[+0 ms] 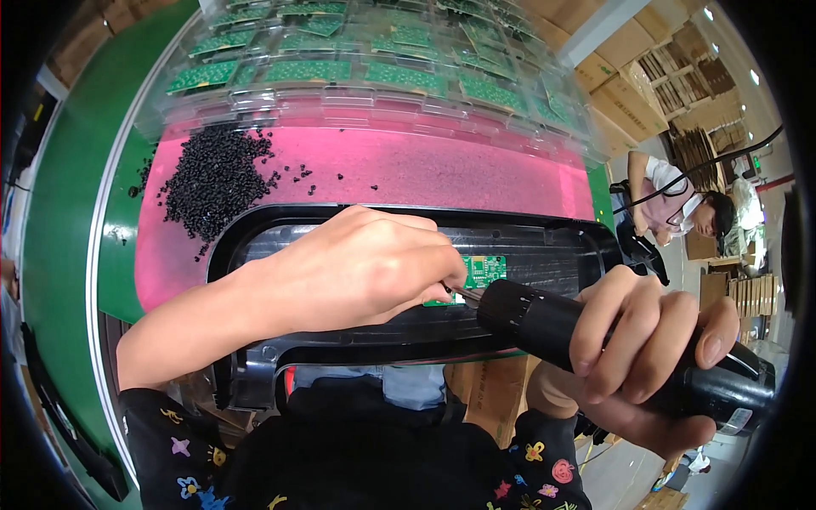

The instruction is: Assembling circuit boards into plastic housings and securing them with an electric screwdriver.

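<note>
My right hand (646,348) is wrapped round a black electric screwdriver (535,319), tilted so its bit points left. The bit's tip reaches the fingertips of my left hand (374,268), which are pinched together over a small green circuit board (484,269). What those fingertips hold, if anything, is mostly hidden behind them. The board lies inside a long black plastic housing (323,347) with raised walls, and my left hand covers part of it. My left forearm crosses the housing's left side.
A pile of small black screws (212,178) sits on the pink mat (357,170), with a few strays beside it. Stacked clear trays (340,100) of green boards stand behind. Cardboard boxes (625,106) and another person (671,200) are at the right.
</note>
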A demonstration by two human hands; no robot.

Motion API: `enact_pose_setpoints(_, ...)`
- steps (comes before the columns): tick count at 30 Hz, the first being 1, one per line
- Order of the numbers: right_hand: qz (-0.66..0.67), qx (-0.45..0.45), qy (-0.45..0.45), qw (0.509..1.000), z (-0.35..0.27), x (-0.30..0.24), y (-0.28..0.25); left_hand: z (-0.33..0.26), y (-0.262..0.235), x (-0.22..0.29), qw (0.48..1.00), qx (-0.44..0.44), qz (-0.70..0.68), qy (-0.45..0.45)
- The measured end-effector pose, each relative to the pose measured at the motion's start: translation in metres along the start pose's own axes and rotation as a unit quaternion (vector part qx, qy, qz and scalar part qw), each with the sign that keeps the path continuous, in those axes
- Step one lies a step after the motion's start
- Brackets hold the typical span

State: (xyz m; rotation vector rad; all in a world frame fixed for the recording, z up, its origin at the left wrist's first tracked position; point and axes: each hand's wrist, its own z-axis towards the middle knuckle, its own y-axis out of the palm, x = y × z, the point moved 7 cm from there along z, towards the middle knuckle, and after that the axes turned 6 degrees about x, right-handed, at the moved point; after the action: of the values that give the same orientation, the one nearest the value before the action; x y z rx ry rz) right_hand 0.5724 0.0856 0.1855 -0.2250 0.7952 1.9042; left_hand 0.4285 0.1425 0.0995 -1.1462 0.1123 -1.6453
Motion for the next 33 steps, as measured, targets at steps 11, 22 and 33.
enact_pose_setpoints(11,-0.018,-0.051,-0.002,0.999,-0.001,0.01,0.006,0.002,-0.002,-0.004,0.993,-0.009,-0.081,-0.085)
enact_pose_setpoints(22,-0.106,0.0,0.144,0.984,-0.014,0.054,-0.014,-0.009,0.002,-0.023,0.988,-0.026,0.053,-0.139)
enact_pose_setpoints(33,-0.178,0.032,0.203,0.962,-0.016,0.066,-0.015,-0.012,-0.003,-0.027,0.979,-0.03,0.059,-0.194)
